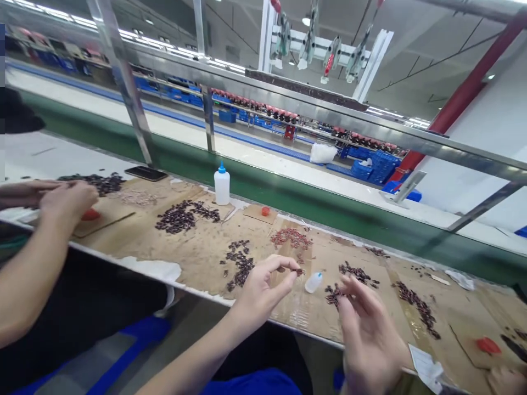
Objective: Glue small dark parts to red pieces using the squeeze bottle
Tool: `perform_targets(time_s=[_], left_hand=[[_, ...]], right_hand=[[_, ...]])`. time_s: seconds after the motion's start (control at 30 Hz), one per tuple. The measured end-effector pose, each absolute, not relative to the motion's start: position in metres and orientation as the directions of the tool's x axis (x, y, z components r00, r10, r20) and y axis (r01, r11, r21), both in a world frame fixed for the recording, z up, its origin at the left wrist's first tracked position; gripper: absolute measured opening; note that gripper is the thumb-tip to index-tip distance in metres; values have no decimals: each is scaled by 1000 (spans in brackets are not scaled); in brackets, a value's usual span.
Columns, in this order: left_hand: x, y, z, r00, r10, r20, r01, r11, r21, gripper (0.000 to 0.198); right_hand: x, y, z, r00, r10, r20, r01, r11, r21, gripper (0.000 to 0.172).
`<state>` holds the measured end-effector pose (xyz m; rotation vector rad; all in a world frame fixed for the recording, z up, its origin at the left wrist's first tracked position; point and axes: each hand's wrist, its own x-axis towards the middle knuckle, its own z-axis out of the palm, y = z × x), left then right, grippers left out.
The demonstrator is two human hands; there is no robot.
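Note:
My left hand pinches a small dark piece between thumb and fingertips, above the cardboard-covered table. To its right, my right hand hangs over the table with thumb and fingertips close together; whatever they hold, if anything, is too small to make out. Between the hands lies a small clear bottle with a blue tip, tilted. A dark pile is just beside my right fingertips, and another dark pile is left of my left hand. Small red pieces lie behind my left hand.
A white bottle with a blue cap stands at the back edge, near a red cap. A phone lies further left. Another person's hands work at the left; another hand shows at the lower right. Metal rails run behind.

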<state>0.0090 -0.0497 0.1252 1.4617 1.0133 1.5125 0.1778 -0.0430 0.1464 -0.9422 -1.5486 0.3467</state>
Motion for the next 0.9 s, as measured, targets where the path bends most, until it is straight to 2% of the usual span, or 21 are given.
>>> perform_targets(time_s=[0.1, 0.23, 0.37, 0.57, 0.63, 0.73, 0.8, 0.9], left_hand=[[13, -45, 136, -2, 914, 405, 41, -404, 914, 12], [18, -33, 138, 46, 916, 399, 78, -402, 912, 11], [25, -19, 125, 75, 920, 385, 94, -391, 916, 12], [34, 1, 93, 232, 910, 343, 143, -381, 913, 19], [24, 10, 79, 259, 901, 346, 239, -407, 881, 29], [-10, 29, 56, 180, 926, 332, 495, -377, 783, 27], [-39, 41, 42, 76, 962, 263, 694, -240, 679, 27], [-74, 55, 29, 15, 987, 162, 847, -98, 522, 37]], right_hand=[[170, -44, 146, 42, 767, 640, 364, 585, -725, 28], [164, -39, 142, 2, 816, 578, 358, 540, -762, 16], [168, -28, 133, -10, 842, 540, 384, 501, -775, 15], [187, -23, 97, 144, 900, 412, 391, 331, -859, 19], [205, -21, 82, 324, 874, 362, 403, 218, -889, 26], [240, -15, 61, 633, 694, 344, 434, 49, -899, 40], [259, -11, 51, 665, 662, 345, 482, -29, -875, 49], [268, -7, 38, 523, 702, 484, 678, 2, -735, 56]])
